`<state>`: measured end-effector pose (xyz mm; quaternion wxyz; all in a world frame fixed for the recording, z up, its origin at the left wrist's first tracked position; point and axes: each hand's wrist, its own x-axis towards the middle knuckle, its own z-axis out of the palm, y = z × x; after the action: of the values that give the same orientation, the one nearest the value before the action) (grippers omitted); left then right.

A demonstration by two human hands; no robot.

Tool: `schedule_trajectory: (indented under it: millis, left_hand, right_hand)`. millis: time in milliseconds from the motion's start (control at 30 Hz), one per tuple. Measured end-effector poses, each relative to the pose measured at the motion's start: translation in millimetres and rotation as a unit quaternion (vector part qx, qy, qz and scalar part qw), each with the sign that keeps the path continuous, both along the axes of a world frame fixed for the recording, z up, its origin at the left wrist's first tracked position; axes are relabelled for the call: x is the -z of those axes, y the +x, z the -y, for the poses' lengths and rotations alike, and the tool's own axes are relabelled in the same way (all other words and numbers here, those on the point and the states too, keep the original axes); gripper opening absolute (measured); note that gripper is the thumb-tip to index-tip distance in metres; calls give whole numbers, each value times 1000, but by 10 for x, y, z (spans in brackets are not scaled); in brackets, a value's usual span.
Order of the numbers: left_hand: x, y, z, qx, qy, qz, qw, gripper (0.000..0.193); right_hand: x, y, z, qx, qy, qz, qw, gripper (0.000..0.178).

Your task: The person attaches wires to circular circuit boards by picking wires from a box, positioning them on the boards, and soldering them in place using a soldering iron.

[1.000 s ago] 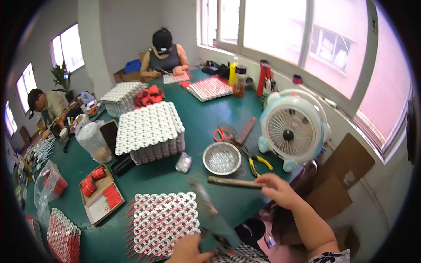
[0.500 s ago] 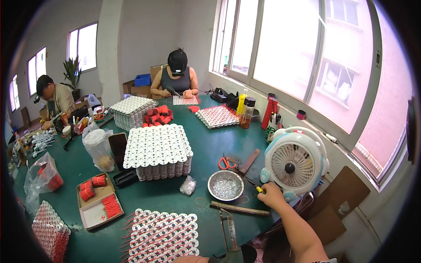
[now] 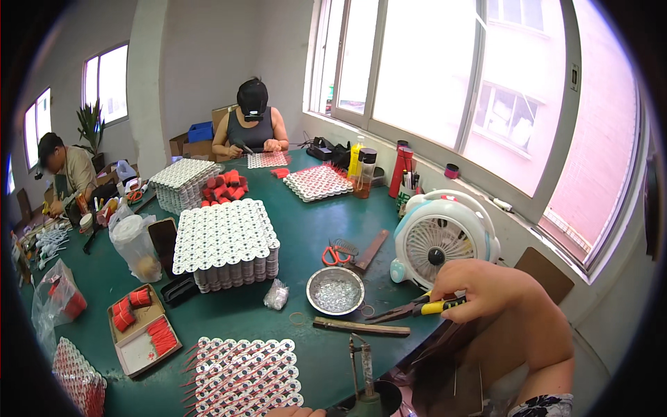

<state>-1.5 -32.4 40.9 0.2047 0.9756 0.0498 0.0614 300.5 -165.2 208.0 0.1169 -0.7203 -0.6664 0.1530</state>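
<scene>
My right hand (image 3: 490, 292) is closed around the yellow-and-black handles of long-nose pliers (image 3: 390, 314), at the table's right edge in front of the fan. The dark jaws point left, past a wooden strip (image 3: 361, 326). Of my left hand (image 3: 295, 412), only a sliver shows at the bottom edge; its fingers are mostly cut off. Just above it lies a panel of white discs with red strips (image 3: 243, 375). Beside that hand rises a dark green tool with thin metal rods (image 3: 365, 379); whether the hand touches it is unclear.
A metal bowl of small clear pieces (image 3: 335, 292) stands near red-handled scissors (image 3: 336, 256) and a white fan (image 3: 445, 240). Stacked white-disc panels (image 3: 222, 236) fill the middle. A cardboard box of red pieces (image 3: 142, 333) sits left. Two people work across the table.
My right hand has lifted the pliers by the handles from beside the fan and drawn them nearer to me. The view has swung slightly to the right.
</scene>
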Motion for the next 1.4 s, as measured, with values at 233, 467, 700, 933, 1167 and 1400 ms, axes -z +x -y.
schedule_trajectory:
  millis: [233,467,700,933,1167,1400]
  left_hand:
    - [27,-42,29,-7,22,25,999,47]
    - [37,-48,67,-7,37,20,999,50]
    - [47,-36,97,-13,61,40,997,50]
    - [71,-31,89,-5,61,52,997,48]
    - [123,-26,63,11,50,67,996,48]
    - [145,-47,49,18,40,67,997,47]
  right_hand:
    - [-31,1,-64,-45,-45,5,998,32]
    - [-6,-30,-53,-42,-58,-4,997,31]
    - [8,-53,-59,-53,-82,-10,995,24]
    - [81,-54,-35,-82,-38,44,995,18]
    - [132,-25,-5,-119,10,61,991,17]
    - [215,-6,1,-139,47,56,988,16]
